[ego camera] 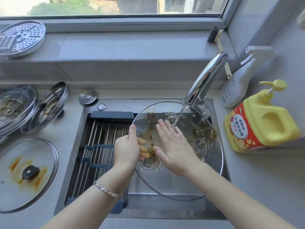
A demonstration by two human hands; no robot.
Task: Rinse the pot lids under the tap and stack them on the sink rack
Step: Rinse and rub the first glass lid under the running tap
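Observation:
A large glass pot lid [203, 156], smeared with brown food residue, is held over the sink under running water from the chrome tap [206, 78]. My left hand [127, 149] grips the lid's left rim, thumb on top and fingers underneath. My right hand [173, 146] lies flat and open on the lid's inner face, fingers spread near the stream. The roll-up sink rack [99, 146] covers the sink's left half and has nothing on it. Dirty lids wait on the left counter: a glass lid with orange stains [28, 176], a steel lid [47, 106] and another glass lid [14, 108].
A yellow dish soap jug [262, 121] and a white spray bottle [237, 83] stand on the counter right of the sink. A steamer plate [19, 37] and a dish brush [217, 40] rest on the window ledge. A small steel cap [88, 96] lies behind the sink.

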